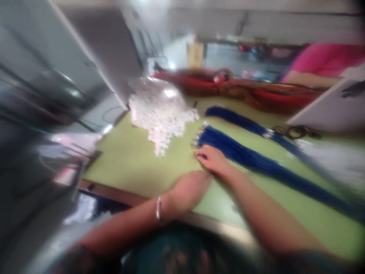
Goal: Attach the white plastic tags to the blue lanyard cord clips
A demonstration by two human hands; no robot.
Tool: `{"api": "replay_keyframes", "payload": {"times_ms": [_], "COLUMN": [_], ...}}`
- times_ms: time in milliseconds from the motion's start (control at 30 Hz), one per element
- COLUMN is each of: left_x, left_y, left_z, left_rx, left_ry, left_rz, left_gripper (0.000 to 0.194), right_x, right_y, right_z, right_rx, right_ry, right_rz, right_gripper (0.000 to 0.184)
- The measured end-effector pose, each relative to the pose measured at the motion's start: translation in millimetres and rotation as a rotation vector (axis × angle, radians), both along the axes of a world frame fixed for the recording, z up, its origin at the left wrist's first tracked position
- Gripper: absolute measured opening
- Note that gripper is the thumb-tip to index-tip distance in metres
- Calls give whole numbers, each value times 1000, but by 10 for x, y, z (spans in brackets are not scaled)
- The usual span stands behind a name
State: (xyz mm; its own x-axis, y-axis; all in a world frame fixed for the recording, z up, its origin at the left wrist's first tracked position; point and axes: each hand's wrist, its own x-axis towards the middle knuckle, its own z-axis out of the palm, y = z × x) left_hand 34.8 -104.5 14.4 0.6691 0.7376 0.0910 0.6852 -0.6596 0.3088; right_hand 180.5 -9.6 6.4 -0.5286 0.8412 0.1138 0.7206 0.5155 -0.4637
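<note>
Green tabletop, view blurred. Right hand over the middle of the table, fingers curled inward, at the near side of a blue wire bundle by its left end; cannot tell whether the fingertips pinch anything. Left hand just nearer and to the left, bracelet at the wrist, its fingertips close by the right wrist; fingers too blurred to tell spread from pressed together. Blue wire bundle runs from pale tips at its left end toward the near right. Second blue bundle beyond it, dark rings beside that at right. Left of the hands and farther off, heap of small white pieces spilling from a clear bag. Red and brown bundles along the far side; pink sleeve of another person far right.
</note>
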Motion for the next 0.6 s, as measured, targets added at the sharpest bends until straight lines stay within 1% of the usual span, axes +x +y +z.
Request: {"api": "replay_keyframes", "payload": {"times_ms": [33, 67, 133, 167, 200, 267, 333, 433, 500, 600], "left_x": [-124, -280, -640, -814, -964, -1157, -1200, -1105, -1041, -1020], "left_y": [61, 142, 344, 451, 551, 709, 798, 848, 872, 921], "left_z": [-11, -21, -27, -22, -14, 4, 14, 4, -17, -52], "left_rx": [20, 40, 128, 158, 168, 118, 80, 90, 104, 138], "left_ry": [-58, -122, -204, -229, -242, -230, -182, -38, 66, 101], "left_rz": [36, 97, 377, 532, 656, 753, 758, 697, 648, 584], "left_gripper": [31, 29, 25, 24, 23, 23, 25, 29, 28, 27], "right_x": [-15, -24, -26, -21, -14, 1, 12, 24, 33, 48], "right_y": [-17, -32, -51, -54, -52, -41, -25, -4, 11, 37], "right_z": [-2, -8, -35, -54, -75, -117, -153, -197, -219, -238], "right_rx": [17, 39, 86, 104, 112, 102, 79, 69, 74, 78], "right_ry": [-29, -48, -56, -38, -8, 68, 121, 153, 189, 285], "right_rz": [0, 0, -3, -9, -19, -47, -77, -95, -87, -56], "right_gripper": [13, 14, 13, 13, 13, 13, 11, 10, 11, 12]}}
